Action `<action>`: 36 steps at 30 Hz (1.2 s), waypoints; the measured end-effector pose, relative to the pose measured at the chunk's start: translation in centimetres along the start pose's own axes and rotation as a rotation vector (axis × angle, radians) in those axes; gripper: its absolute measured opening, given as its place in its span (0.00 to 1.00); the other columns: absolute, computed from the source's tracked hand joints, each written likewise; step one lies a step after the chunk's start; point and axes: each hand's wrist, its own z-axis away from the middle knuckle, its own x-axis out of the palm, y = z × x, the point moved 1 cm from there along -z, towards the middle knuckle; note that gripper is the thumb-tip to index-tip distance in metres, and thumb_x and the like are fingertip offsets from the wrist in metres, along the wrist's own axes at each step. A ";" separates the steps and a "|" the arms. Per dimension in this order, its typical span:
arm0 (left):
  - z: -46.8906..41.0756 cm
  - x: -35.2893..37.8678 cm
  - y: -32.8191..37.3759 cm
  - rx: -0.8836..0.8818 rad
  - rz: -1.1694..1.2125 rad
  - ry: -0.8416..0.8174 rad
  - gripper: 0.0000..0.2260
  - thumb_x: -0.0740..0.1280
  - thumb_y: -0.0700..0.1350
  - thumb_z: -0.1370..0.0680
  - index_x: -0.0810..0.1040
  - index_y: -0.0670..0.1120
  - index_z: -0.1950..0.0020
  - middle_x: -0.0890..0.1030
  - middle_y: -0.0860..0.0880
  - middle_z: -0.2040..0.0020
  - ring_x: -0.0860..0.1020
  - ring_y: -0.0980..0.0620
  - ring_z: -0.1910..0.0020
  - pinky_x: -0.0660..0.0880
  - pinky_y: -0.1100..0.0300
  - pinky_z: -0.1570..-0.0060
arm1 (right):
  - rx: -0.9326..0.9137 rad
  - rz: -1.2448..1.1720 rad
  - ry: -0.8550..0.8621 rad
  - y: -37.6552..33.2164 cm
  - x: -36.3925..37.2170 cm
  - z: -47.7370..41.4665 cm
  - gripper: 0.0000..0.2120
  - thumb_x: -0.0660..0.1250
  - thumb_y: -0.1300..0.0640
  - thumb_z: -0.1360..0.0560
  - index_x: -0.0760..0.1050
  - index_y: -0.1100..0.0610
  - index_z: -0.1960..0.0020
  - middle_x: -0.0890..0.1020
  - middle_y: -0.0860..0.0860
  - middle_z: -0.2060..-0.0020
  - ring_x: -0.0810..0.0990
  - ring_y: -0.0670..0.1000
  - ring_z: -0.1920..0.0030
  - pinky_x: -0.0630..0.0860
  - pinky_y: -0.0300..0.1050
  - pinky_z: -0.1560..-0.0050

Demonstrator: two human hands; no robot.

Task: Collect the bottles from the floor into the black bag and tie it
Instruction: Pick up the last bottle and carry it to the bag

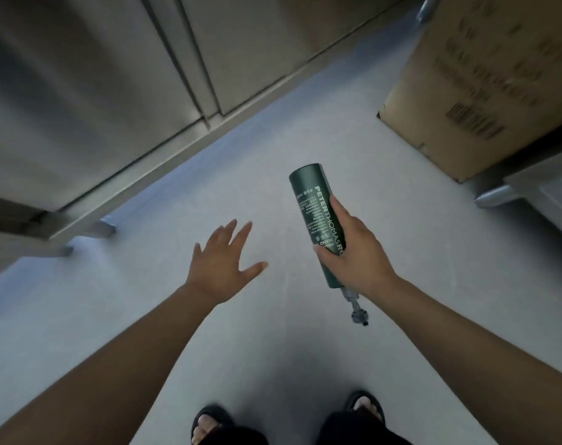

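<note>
The right hand (353,252) was clenched around the lower body of the green bottle (315,213), pump end trailing below the fingers, while the left hand (222,258) hung splayed and empty; with no bag visible, a loosening grip risked a drop.
</note>
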 end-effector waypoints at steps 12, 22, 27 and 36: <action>29.9 -43.4 11.9 -0.112 0.226 0.287 0.31 0.56 0.63 0.24 0.57 0.50 0.25 0.64 0.46 0.26 0.63 0.46 0.28 0.64 0.43 0.32 | -0.216 -0.143 -0.053 -33.4 -30.6 18.1 0.39 0.68 0.48 0.28 0.48 0.41 0.25 0.75 0.51 0.40 0.75 0.49 0.44 0.71 0.43 0.46; 49.0 -51.7 14.3 -0.280 0.279 0.556 0.30 0.57 0.61 0.23 0.57 0.51 0.24 0.65 0.47 0.26 0.63 0.47 0.28 0.63 0.47 0.31 | -0.419 -0.210 -0.121 -46.0 -38.4 28.2 0.38 0.71 0.45 0.31 0.55 0.39 0.28 0.74 0.45 0.35 0.74 0.48 0.40 0.73 0.49 0.38; 56.8 -50.7 11.1 -0.416 0.272 0.645 0.29 0.58 0.61 0.23 0.60 0.50 0.25 0.66 0.47 0.27 0.64 0.47 0.29 0.64 0.47 0.32 | -0.511 -0.165 -0.263 -50.9 -35.0 32.7 0.38 0.72 0.46 0.33 0.57 0.38 0.28 0.75 0.43 0.37 0.75 0.45 0.42 0.70 0.39 0.45; 75.1 -45.3 -0.7 -0.680 0.318 0.735 0.28 0.59 0.61 0.24 0.63 0.51 0.27 0.67 0.51 0.28 0.66 0.50 0.30 0.68 0.54 0.37 | -0.696 -0.091 -0.518 -61.1 -21.4 44.9 0.38 0.71 0.45 0.34 0.56 0.36 0.29 0.75 0.39 0.41 0.76 0.43 0.46 0.71 0.37 0.50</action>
